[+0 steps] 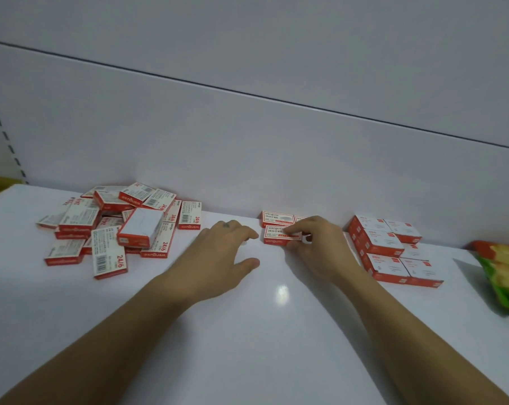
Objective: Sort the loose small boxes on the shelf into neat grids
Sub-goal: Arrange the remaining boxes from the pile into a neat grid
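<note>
Left hand point(227, 252): relaxed and empty, just beside the staple box, probably ready to square its end.
Right hand point(314, 244): pinches staple box point(279, 235), seating it against the back row point(276, 218).
Loose pile point(115, 226): jumbled on the shelf point(247, 331), unsorted.

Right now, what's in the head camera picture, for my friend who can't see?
The right hand pinches a small red-and-white cardboard box on a white shelf; the open left hand is beside it, a jumbled box pile further left.
</note>
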The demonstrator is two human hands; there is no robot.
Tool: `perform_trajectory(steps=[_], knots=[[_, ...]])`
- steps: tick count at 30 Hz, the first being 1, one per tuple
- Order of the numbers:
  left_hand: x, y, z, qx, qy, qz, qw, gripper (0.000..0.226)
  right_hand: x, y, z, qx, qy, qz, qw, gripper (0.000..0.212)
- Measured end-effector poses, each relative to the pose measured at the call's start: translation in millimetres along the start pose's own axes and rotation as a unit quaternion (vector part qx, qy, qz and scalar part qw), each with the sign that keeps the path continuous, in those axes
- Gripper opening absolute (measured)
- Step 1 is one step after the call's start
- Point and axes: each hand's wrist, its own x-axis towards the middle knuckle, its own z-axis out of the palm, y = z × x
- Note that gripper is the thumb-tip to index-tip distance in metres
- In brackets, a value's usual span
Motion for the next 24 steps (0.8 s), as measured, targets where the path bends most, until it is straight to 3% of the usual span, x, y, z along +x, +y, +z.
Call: perform_trajectory(steps=[9, 24], knots=[[4, -2, 0, 0.005, 0.018, 0.011, 1.0, 0.038, 5, 12, 12, -0.085, 0.01, -0.04, 0.996, 0.027], [10, -4, -2, 0.031, 0.038, -0.001, 0.999, 0.035, 7, 10, 22, -0.085, 0.038, -0.05, 0.994, 0.026]])
